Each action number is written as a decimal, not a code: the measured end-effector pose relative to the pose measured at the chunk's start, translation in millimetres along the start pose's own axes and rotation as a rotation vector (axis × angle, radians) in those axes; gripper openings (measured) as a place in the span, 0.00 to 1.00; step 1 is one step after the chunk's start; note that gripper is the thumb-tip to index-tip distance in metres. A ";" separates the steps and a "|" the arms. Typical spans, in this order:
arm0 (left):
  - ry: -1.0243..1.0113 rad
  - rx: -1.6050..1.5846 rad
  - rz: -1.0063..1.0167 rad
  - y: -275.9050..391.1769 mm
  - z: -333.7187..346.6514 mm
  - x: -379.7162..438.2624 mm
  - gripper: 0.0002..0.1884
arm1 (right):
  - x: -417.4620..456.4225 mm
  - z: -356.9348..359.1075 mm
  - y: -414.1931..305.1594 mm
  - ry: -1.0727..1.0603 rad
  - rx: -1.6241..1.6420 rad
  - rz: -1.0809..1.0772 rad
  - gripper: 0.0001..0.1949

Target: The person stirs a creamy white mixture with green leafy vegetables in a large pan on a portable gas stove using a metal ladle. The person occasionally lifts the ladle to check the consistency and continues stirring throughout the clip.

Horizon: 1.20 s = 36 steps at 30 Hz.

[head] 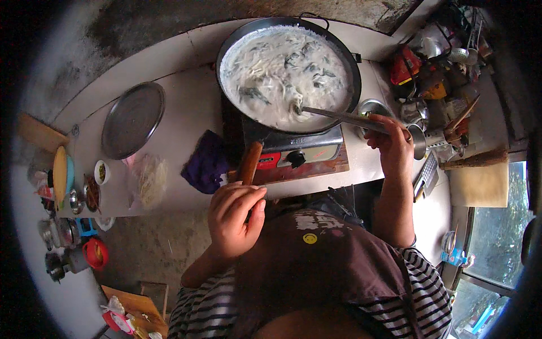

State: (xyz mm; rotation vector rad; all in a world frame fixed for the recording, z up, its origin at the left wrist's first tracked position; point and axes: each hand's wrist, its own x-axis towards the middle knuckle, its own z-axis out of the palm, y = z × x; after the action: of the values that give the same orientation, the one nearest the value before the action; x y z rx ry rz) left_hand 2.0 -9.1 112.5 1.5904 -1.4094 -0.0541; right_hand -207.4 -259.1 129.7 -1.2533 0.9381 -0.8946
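Note:
A wide dark wok [355, 91] holds a frothy white liquid [279, 63] with pale strands and dark leafy pieces in it. My right hand [391, 144] grips the long metal handle of a ladle [338, 116], whose head is partly sunk in the liquid near the wok's front edge. The wok's brown wooden handle [250, 163] points towards me, and my left hand [237, 220] is closed around its near end, which the fingers hide. Under the wok is a tabletop gas stove [292, 144] with a black knob [296, 158].
Left on the counter [186, 110] are a round metal lid [133, 119], a purple cloth [206, 163], a clear bag of pale strands [150, 180] and a small white bowl [101, 172]. Metal cups [417, 142] and a cleaver [425, 176] are to the right. A straw brush [474, 159] lies beyond.

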 end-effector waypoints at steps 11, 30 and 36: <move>0.011 0.010 0.003 -0.3 1.0 -0.3 0.10 | 2.6 -7.5 -7.3 0.048 0.018 -0.108 0.16; 0.016 0.013 0.009 -0.3 0.3 -1.7 0.10 | 44.1 25.3 -133.0 -0.735 -1.532 -0.874 0.18; 0.016 0.021 0.004 -0.2 -0.1 -1.2 0.11 | 19.2 24.0 -125.2 -0.580 -2.010 -0.920 0.22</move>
State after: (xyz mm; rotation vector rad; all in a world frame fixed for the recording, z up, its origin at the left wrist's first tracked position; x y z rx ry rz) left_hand 1.8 -8.1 111.8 1.6019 -1.4050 -0.0242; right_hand -182.8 -281.1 254.3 -3.5552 0.5103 0.2348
